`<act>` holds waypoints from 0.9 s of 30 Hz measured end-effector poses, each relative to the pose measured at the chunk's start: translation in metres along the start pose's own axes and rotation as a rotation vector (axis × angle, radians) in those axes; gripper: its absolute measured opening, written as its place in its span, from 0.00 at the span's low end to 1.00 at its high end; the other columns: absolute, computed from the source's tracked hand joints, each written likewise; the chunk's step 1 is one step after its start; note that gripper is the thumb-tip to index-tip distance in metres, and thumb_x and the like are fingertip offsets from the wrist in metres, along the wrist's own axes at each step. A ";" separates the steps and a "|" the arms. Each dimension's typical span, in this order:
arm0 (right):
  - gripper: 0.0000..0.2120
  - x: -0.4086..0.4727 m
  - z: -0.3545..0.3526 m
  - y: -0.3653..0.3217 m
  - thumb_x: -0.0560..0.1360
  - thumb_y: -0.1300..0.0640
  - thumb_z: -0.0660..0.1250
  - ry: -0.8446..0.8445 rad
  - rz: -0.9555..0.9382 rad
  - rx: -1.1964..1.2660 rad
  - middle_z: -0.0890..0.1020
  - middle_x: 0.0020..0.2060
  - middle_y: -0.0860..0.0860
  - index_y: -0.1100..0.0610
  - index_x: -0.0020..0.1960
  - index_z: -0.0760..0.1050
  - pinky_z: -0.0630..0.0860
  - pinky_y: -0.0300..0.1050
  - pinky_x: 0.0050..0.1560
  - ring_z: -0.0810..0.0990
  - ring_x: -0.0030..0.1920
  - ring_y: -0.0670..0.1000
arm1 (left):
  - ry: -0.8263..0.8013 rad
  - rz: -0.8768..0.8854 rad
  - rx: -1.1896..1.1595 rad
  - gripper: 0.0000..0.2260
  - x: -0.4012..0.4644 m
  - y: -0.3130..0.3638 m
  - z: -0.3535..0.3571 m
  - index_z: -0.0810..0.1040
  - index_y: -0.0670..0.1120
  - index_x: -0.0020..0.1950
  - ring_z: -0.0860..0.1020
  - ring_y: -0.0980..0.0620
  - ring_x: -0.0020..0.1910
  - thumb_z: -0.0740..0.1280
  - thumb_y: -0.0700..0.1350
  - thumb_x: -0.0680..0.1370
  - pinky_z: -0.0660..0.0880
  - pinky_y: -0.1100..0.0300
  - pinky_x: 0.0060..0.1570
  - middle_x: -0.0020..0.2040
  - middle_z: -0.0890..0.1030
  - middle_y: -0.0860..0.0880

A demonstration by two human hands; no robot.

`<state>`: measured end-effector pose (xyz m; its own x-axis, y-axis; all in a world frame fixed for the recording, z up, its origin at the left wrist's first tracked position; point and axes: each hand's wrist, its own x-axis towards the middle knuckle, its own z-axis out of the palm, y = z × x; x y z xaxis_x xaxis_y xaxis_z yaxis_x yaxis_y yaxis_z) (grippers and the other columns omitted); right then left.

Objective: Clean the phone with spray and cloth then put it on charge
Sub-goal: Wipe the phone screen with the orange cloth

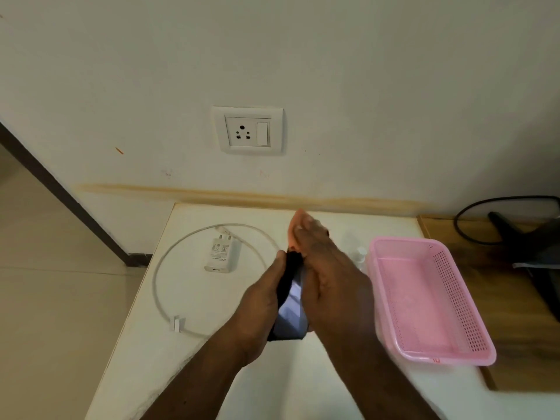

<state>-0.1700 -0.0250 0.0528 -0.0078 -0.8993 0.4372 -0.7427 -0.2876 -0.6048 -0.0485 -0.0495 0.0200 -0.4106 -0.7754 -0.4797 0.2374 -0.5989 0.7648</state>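
With my left hand [260, 301] gripping the phone [289, 310] over the table's [188, 353] middle, my right hand [330, 277] presses the orange cloth [295, 225] flat against it; I should wipe lengthwise with light, even pressure.

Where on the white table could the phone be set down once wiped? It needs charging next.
Bare tabletop lies near the front edge, below the cable loop. The pink basket fills the right side; the adapter sits inside the loop.

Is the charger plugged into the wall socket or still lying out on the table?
Unplugged: the white charger lies flat on the table, pins toward the wall, and the wall socket holds nothing.
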 end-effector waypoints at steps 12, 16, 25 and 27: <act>0.22 -0.005 0.014 -0.010 0.76 0.63 0.68 -0.073 -0.004 -0.045 0.74 0.69 0.50 0.58 0.70 0.73 0.70 0.50 0.68 0.70 0.70 0.48 | 0.063 0.102 0.043 0.22 -0.004 0.006 -0.006 0.86 0.59 0.52 0.86 0.45 0.51 0.59 0.67 0.73 0.83 0.48 0.45 0.53 0.87 0.47; 0.22 0.002 -0.008 0.005 0.79 0.63 0.59 -0.035 0.127 0.001 0.70 0.71 0.45 0.53 0.72 0.70 0.62 0.39 0.71 0.65 0.72 0.42 | -0.006 0.014 0.061 0.28 -0.003 -0.001 0.004 0.80 0.52 0.65 0.85 0.48 0.53 0.57 0.66 0.74 0.84 0.54 0.47 0.57 0.85 0.49; 0.23 -0.017 0.027 -0.029 0.71 0.64 0.73 -0.116 -0.003 -0.105 0.78 0.65 0.51 0.57 0.66 0.77 0.73 0.53 0.64 0.75 0.66 0.49 | 0.038 0.100 -0.185 0.25 -0.001 0.015 -0.018 0.80 0.48 0.65 0.81 0.37 0.60 0.58 0.63 0.79 0.81 0.46 0.56 0.61 0.81 0.34; 0.28 -0.022 0.032 -0.031 0.65 0.64 0.79 -0.167 -0.027 -0.123 0.80 0.63 0.50 0.56 0.64 0.79 0.76 0.53 0.59 0.78 0.63 0.50 | 0.018 0.092 -0.250 0.29 0.000 0.020 -0.024 0.74 0.46 0.72 0.80 0.34 0.57 0.53 0.63 0.81 0.77 0.42 0.58 0.63 0.79 0.31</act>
<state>-0.1253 -0.0069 0.0404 0.1168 -0.9369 0.3296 -0.8171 -0.2793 -0.5044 -0.0226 -0.0662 0.0249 -0.3622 -0.8310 -0.4221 0.4839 -0.5547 0.6768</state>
